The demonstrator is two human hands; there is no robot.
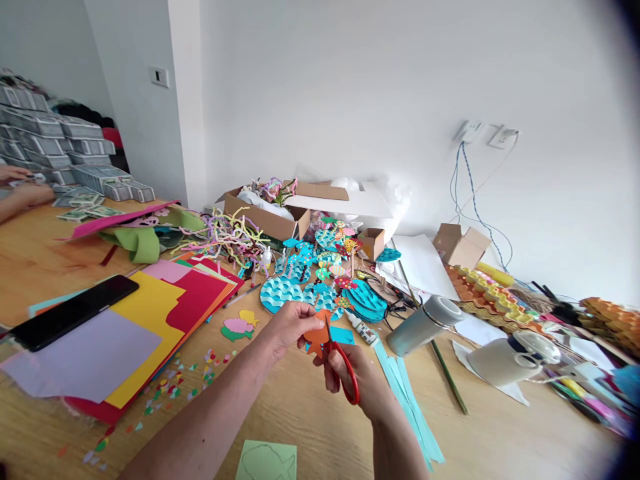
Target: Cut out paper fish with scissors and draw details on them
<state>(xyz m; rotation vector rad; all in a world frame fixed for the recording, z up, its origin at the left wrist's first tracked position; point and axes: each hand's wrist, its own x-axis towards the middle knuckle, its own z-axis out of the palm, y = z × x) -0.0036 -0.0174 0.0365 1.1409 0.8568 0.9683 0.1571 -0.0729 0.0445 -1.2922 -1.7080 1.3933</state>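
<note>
Between the fingers of my left hand is an orange paper cutout, shaped much like a fish. My right hand grips red-handled scissors, whose blades point up against the cutout's right edge. Left of my hands lie a pink paper fish over a green one, and a small yellow paper fish. A light green sheet with a pencilled fish outline rests near the front edge. Just beyond my hands are blue wave-patterned paper pieces.
Coloured paper sheets with a black phone lie left, paper scraps beside them. A grey thermos, glue bottle and light blue strips are right. Another person's hand is at far left, near stacked bundles.
</note>
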